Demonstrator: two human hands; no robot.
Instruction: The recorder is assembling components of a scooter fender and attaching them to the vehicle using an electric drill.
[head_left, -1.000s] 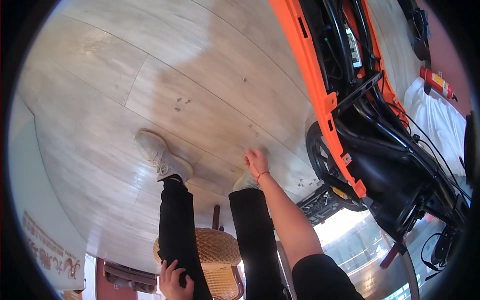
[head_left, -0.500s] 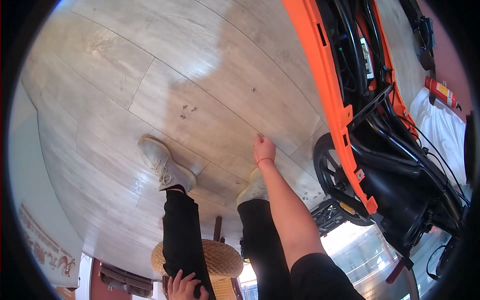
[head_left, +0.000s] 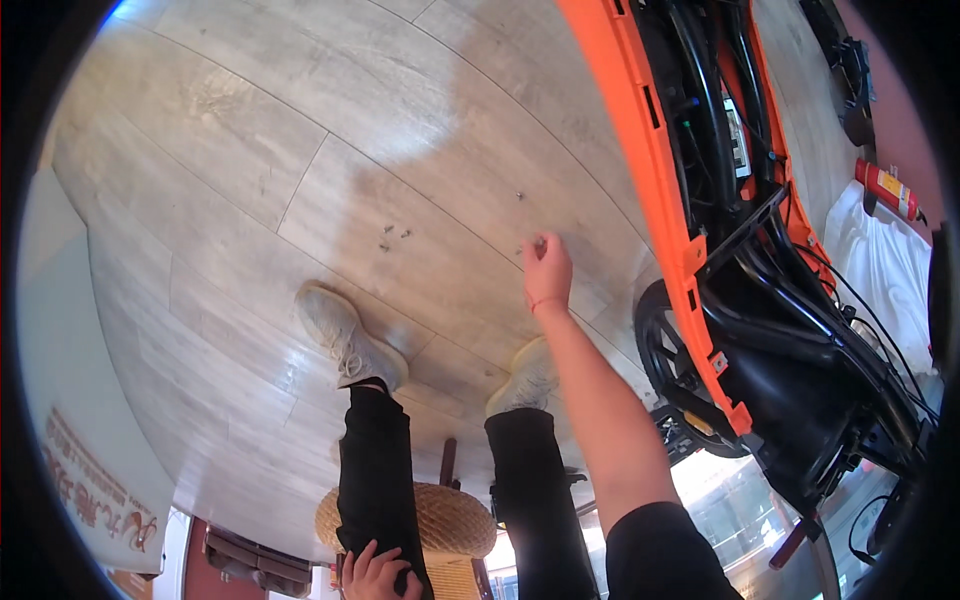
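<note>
two hands show: the right hand (head_left: 547, 272) reaches out over the pale plank floor (head_left: 230, 160), fingers curled round something small, too tiny to identify; the left hand (head_left: 378, 572) rests half open on a black trouser leg (head_left: 375, 470). small screws (head_left: 393, 237) lie loose on the planks nearby. a woven stool (head_left: 450, 520) sits below; an orange-framed motorbike (head_left: 700, 250) stands at right

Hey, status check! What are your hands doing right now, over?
Right hand pinching a small screw above the floor. Left hand resting on thigh. More screws lying loose nearby.
</note>
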